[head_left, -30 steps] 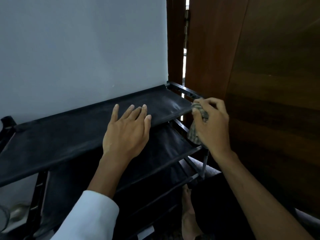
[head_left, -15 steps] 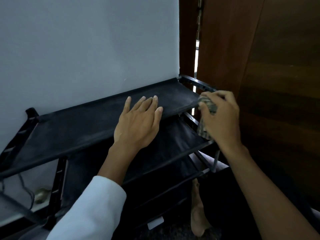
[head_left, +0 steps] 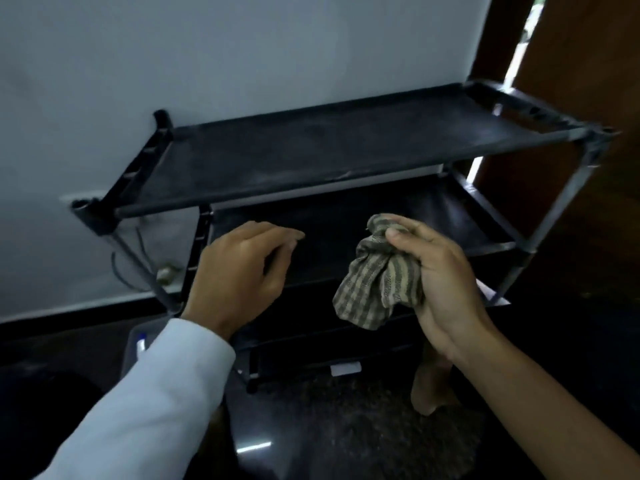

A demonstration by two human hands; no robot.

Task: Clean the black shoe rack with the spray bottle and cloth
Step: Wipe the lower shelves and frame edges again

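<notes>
black shoe rack (head_left: 329, 150) sits mid frame against the wall (head_left: 242, 46); right hand (head_left: 440, 282) grips the bunched striped cloth (head_left: 377, 282) centre right, left hand (head_left: 242, 271) loosely curled and empty centre left; i'd flatten the cloth, then wipe the rack in long overlapping strokes

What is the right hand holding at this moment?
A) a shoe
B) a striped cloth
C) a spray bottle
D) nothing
B: the right hand grips a bunched striped cloth in front of the black shoe rack, while the left hand holds nothing.
</notes>
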